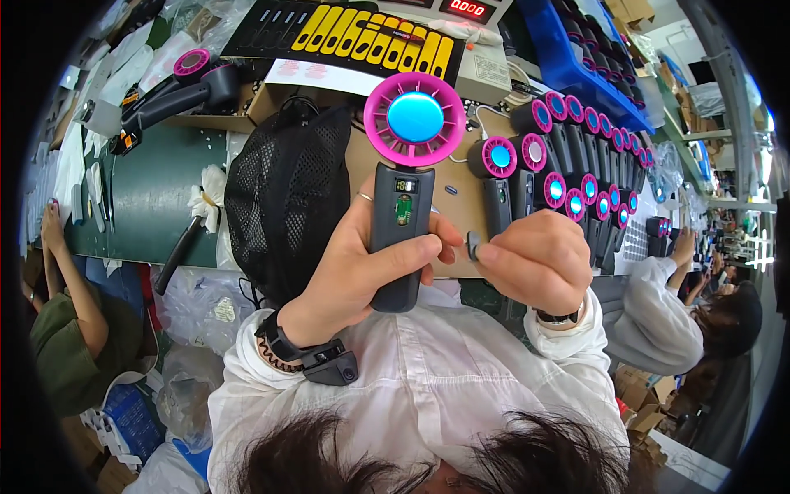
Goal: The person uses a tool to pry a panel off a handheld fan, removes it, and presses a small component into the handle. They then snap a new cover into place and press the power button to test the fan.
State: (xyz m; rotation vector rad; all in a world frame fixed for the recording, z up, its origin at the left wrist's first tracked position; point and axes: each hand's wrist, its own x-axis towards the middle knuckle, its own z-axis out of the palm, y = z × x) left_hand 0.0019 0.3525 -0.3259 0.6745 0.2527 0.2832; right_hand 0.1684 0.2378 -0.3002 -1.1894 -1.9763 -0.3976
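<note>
My left hand point(362, 255) is wrapped round the dark grey handle of a handheld fan point(403, 214), held upright. Its head has a magenta ring and a shiny blue centre. A small lit display and an opening with a green circuit board show on the handle. Just right of the fan, my right hand point(539, 259) pinches a small dark grey oval piece point(472, 245) between thumb and finger, apart from the handle. Another small dark oval piece point(451, 190) lies on the brown table surface point(461, 218) beyond my hands.
Several similar fans point(500, 156) stand in rows at the right, before a blue crate point(568, 58). A black mesh bag point(280, 181) sits at the left. Yellow strips on a black sheet point(362, 41) lie at the back. Other people point(666, 313) work on both sides.
</note>
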